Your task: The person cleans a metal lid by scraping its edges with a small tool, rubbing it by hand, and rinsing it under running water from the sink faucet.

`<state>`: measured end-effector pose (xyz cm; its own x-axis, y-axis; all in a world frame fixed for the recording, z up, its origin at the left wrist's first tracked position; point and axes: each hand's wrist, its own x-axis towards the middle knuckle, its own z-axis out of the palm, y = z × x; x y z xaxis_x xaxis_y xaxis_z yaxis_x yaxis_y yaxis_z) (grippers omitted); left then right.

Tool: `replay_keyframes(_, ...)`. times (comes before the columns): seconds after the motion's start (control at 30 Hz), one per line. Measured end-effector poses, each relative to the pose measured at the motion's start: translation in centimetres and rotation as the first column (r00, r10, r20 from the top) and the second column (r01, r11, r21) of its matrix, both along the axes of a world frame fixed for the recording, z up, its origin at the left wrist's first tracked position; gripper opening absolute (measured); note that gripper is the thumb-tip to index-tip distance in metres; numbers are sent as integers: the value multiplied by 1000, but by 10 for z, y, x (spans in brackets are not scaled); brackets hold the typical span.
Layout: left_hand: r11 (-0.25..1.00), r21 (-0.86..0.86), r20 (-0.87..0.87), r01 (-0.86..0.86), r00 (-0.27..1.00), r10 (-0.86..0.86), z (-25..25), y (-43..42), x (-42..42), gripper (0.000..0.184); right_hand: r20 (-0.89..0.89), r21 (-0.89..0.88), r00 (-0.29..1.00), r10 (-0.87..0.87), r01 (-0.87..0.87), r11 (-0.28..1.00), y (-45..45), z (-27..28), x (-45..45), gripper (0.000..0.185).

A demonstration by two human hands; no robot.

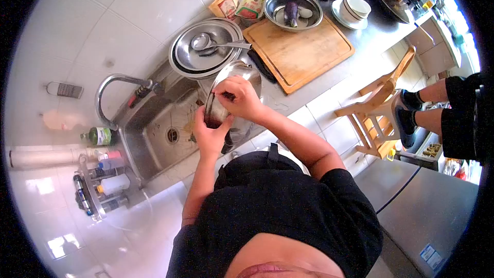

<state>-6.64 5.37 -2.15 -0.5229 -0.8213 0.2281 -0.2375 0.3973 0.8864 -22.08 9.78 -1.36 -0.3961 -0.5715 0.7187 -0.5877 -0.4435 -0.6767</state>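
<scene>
Over the right edge of the steel sink (154, 139), a shiny metal bowl (246, 73) is held tilted on its side. My left hand (210, 134) grips its lower rim. My right hand (237, 98) is closed at the bowl's side, with something dark and too small to name at its fingers. Just behind the bowl are stacked steel basins (182, 54) with a metal ladle (201, 41) lying in them. A wooden cutting board (303, 54) lies to the right, and a steel bowl (275, 0) with an eggplant (291, 13) stands at its back edge.
A curved faucet (100, 98) rises at the sink's left, near a green bottle (100, 136). White bowls (355, 7) and a lidded pan (393, 2) stand at the back right. Another person's legs (429, 118) show beside a wooden chair (381, 103).
</scene>
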Motion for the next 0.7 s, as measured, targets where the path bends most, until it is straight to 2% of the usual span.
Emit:
replay_keyframes(0.03,999,-32,-22,3,1000,-4,-5,-1,2,57,-25,25,1000,10,-9,1000,1,1,0,12)
replay_keyframes(0.13,995,95,3,-23,1000,23,8,9,4,58,-108,45,994,4,0,999,2,5,-1,13)
replay_keyframes(0.23,998,-22,-37,-57,998,57,7,9,5,59,-148,35,989,-4,10,999,1,7,0,14)
replay_keyframes(0.33,999,47,11,-9,1000,9,12,9,6,57,-69,8,998,-8,8,1000,3,7,5,14)
replay_keyframes(0.37,1000,12,16,-1,1000,1,15,10,6,57,-28,-2,1000,-8,8,1000,4,7,6,14)
replay_keyframes(0.47,999,-49,22,23,1000,-22,17,13,6,56,-84,-22,996,31,-33,999,3,6,7,14)
replay_keyframes(0.7,998,-67,43,10,999,-8,14,21,8,57,-12,8,996,-88,88,996,9,4,10,14)
